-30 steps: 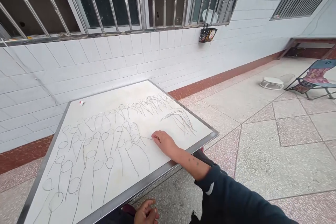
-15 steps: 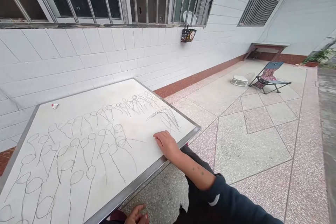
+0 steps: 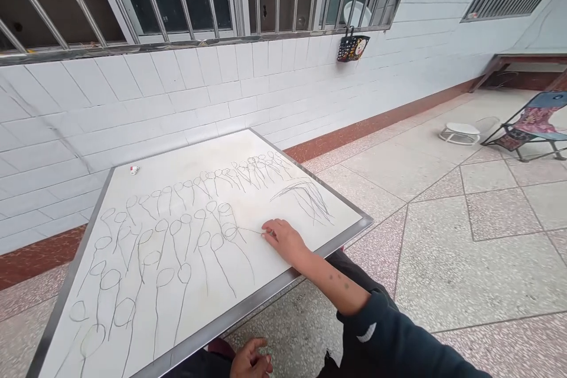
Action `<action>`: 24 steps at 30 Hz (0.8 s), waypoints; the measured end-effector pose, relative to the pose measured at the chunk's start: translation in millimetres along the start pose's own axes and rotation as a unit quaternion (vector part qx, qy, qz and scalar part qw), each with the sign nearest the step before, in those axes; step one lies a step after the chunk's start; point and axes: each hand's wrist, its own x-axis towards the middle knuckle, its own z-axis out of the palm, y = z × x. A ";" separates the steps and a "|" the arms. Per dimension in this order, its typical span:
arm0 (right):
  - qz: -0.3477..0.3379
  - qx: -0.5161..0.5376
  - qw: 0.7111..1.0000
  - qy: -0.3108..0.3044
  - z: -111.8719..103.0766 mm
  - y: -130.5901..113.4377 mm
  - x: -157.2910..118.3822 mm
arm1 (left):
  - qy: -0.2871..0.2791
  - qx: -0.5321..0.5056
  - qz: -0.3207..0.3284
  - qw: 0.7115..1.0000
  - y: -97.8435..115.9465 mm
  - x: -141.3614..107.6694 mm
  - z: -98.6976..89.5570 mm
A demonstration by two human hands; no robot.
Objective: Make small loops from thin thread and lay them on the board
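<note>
A white board (image 3: 212,183) with a grey metal frame carries many drawn loops with long tails, and a cluster of curved lines at its right side. My right hand (image 3: 284,241) rests on the board's right part, fingers pinched round something small and dark, too hidden to name, at the end of a thin drawn line. Below the board's near edge is my left hand (image 3: 251,359), its fingers curled and partly cut off by the frame; whether it holds anything cannot be seen. A small white and red object (image 3: 134,170) lies near the board's far left corner.
Behind the board stands a white tiled wall (image 3: 186,94) with barred windows. A dark patterned bag (image 3: 352,47) hangs from the bars. On the tiled floor at right are a low white stool (image 3: 459,132), a folding chair (image 3: 534,124) and a table (image 3: 509,62).
The view has turned left, so the board and wall appear further right. My right hand has shifted left across the board, to the end of the thin line. My left hand stays below the edge.
</note>
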 end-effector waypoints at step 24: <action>0.142 0.002 0.983 -0.113 36.6 -56.4 99.1 | 0.004 -0.031 0.008 0.999 -6.3 1.8 -1.1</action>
